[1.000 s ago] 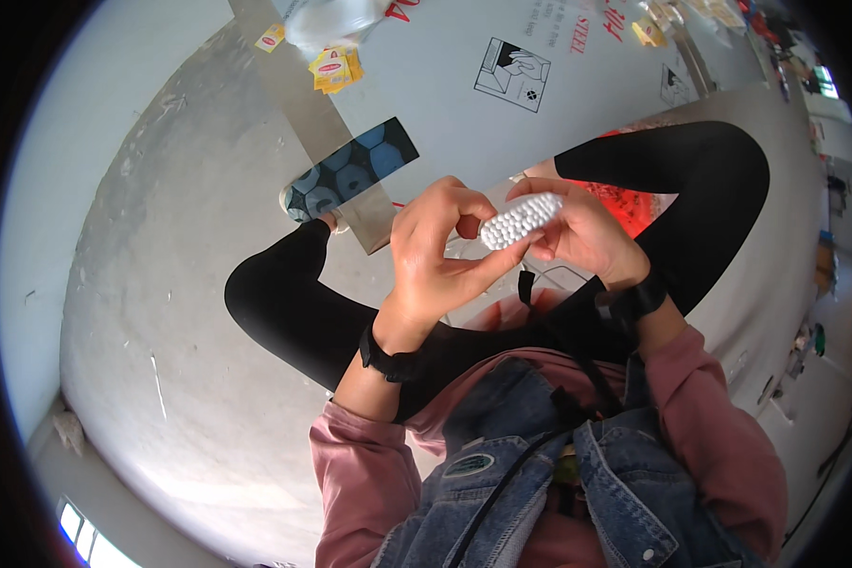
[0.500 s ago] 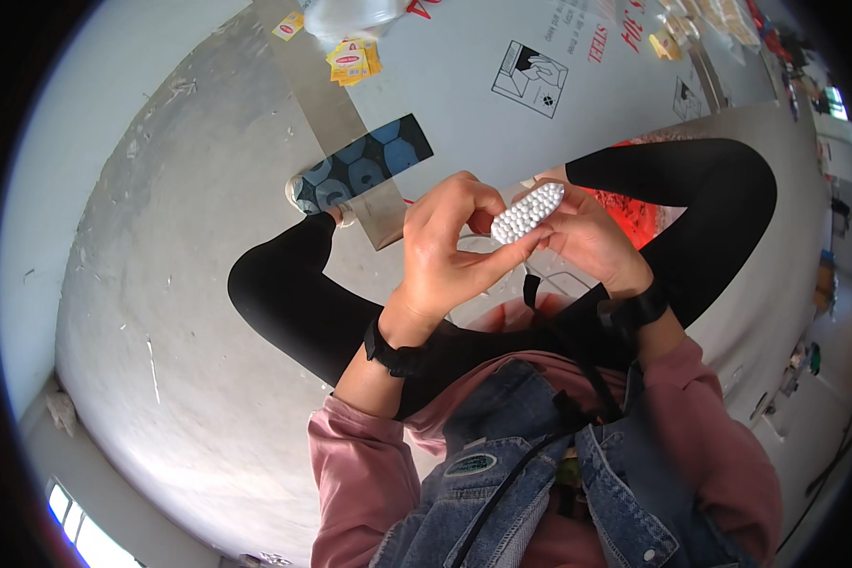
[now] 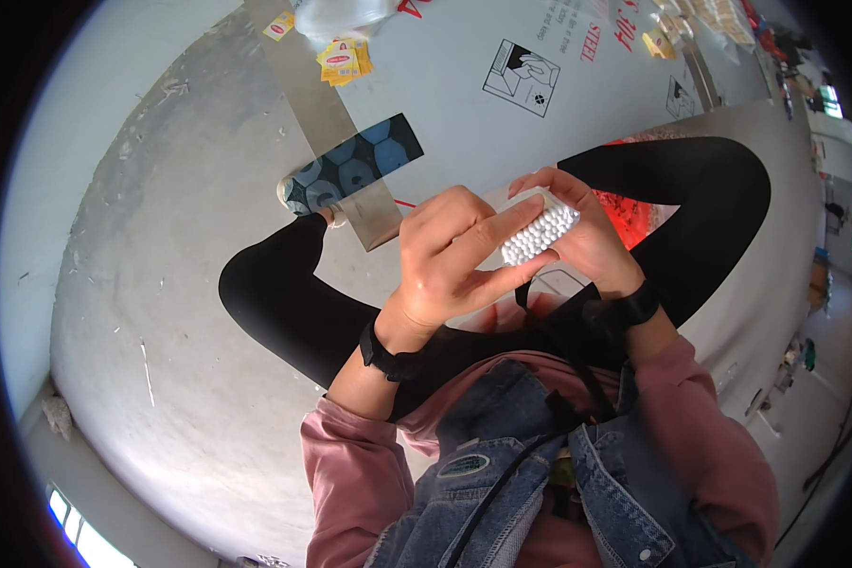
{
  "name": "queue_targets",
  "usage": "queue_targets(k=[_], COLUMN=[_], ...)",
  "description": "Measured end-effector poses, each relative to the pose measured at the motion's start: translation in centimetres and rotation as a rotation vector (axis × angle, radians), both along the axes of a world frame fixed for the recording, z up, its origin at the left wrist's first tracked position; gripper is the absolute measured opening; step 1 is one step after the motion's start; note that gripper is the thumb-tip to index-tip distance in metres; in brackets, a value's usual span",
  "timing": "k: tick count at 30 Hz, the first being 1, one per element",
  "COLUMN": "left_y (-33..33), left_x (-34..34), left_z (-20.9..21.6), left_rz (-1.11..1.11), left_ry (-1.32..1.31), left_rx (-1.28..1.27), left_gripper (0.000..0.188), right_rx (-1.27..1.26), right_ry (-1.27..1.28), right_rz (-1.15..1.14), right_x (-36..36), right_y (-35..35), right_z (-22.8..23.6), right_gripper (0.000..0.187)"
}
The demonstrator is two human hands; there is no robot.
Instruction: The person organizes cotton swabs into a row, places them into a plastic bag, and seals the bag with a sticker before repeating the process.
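A pack of white cotton swabs [image 3: 541, 233] is held between my two hands above my lap, its many round tips facing up toward me. My left hand [image 3: 440, 256] pinches it from the left. Its thumb lies along the near edge, and the index finger reaches over the pack's far side. On the right, my right hand [image 3: 598, 244] wraps the pack's other end, fingers curled behind it. Clear film seems to show around the far side of the swabs. Parts of the right fingers are hidden behind the pack.
Ahead stands a metal-topped table [image 3: 445, 142] under printed film. On it are yellow cards [image 3: 343, 64], a clear plastic bag [image 3: 343, 15], a yellow packet [image 3: 657, 44] and several packs [image 3: 724, 21] at the far right. A red patterned surface [image 3: 625, 218] shows beside my right leg.
The pack has tilted and shifted slightly right and nearer. My left index finger has moved from behind it to stretch over its far side; the right fingers have lifted around its far end.
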State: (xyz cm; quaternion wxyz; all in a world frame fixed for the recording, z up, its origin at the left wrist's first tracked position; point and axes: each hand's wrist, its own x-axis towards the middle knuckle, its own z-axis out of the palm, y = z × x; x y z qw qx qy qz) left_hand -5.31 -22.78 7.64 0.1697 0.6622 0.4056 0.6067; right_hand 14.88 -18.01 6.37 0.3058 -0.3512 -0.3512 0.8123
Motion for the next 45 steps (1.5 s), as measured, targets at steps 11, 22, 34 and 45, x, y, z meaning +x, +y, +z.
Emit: queue_targets(k=[11, 22, 34, 45], left_y=[0.0, 1.0, 2.9, 3.0], left_x=[0.0, -1.5, -1.6, -2.0], left_z=[0.1, -0.4, -3.8, -4.1], left_rz=[0.028, 0.126, 0.097, 0.098], left_ry=[0.005, 0.014, -0.015, -0.129], left_rx=[0.036, -0.226, -0.447, -0.541], left_gripper=[0.052, 0.056, 0.021, 0.009], right_rx=[0.04, 0.283, 1.538, 1.331], right_ry=[-0.047, -0.196, -0.844, -0.77], right_rz=[0.036, -0.15, 0.117, 0.024], right_x=[-0.2, -0.2, -4.7, -2.9], right_y=[0.1, 1.5, 4.0, 4.6], right_z=[0.4, 1.7, 1.3, 0.7], right_gripper=[0.017, 0.01, 0.018, 0.009])
